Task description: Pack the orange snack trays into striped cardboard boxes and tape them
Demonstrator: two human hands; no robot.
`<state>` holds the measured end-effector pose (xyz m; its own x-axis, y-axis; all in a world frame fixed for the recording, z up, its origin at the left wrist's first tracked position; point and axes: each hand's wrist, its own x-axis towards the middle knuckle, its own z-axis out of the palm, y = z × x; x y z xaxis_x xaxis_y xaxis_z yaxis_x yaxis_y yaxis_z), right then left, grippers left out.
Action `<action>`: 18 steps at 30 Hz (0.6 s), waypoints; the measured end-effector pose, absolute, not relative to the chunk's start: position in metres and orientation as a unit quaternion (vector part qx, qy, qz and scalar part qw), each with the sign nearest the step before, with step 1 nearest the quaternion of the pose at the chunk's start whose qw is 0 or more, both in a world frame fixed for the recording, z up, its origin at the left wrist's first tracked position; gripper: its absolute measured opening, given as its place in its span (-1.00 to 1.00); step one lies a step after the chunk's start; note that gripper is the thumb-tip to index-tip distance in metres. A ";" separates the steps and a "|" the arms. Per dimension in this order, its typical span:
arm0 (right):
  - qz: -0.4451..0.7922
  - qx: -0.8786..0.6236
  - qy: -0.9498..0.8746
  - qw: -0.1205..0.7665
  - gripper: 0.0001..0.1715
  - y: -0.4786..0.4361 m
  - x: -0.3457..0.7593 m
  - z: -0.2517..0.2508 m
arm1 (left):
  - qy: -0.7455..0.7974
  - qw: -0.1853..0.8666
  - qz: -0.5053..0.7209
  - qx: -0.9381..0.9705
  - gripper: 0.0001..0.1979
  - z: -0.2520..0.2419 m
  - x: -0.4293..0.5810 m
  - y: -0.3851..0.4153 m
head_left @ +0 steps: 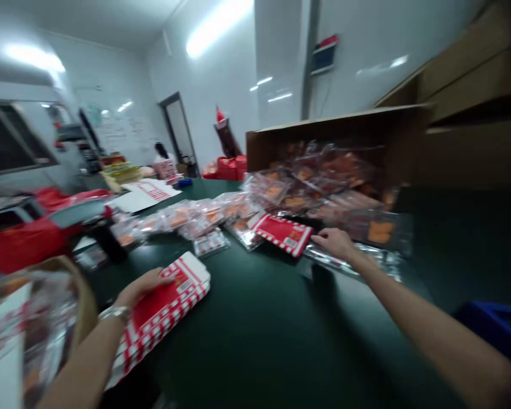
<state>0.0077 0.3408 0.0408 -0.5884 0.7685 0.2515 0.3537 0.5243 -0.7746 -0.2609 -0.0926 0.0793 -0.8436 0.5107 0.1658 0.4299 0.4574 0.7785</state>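
Observation:
My left hand [147, 284] grips a thick stack of flat red-and-white checked cartons [170, 301], thumb on top, at the near left of the table. Out ahead, my right hand [336, 243] pinches the right edge of a single flat red-and-white carton [281, 230] between thumb and fingers. Just beyond that carton lies a heap of clear plastic packets [298, 187] with orange contents, spilling from a cardboard box lying on its side [340, 120]. More clear packets [196, 218] run leftward in a row across the table.
The dark green table [247, 329] stretches between my arms. An open carton of packets [83, 301] stands at the near left. White printed sheets [142, 196] lie farther back. At right is a blue plastic container [494, 324]. Another person [164, 165] is at the far end.

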 end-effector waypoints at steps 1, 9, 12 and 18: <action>0.329 -0.363 -0.821 0.293 -0.74 0.347 0.012 0.036 | 0.868 0.072 0.410 0.272 -0.68 0.073 -0.273 -0.091; 0.326 -0.407 -0.783 0.339 -0.63 0.349 0.068 0.054 | 0.926 0.018 0.298 0.229 -0.88 0.092 -0.286 -0.077; 0.427 -0.327 -0.787 0.302 -0.50 0.295 0.074 0.062 | 0.887 0.090 0.350 0.288 -0.84 0.129 -0.241 -0.056; 0.687 -0.115 -0.690 0.195 -0.26 0.160 0.099 0.064 | 0.597 0.383 0.642 0.291 -0.66 0.105 -0.097 0.016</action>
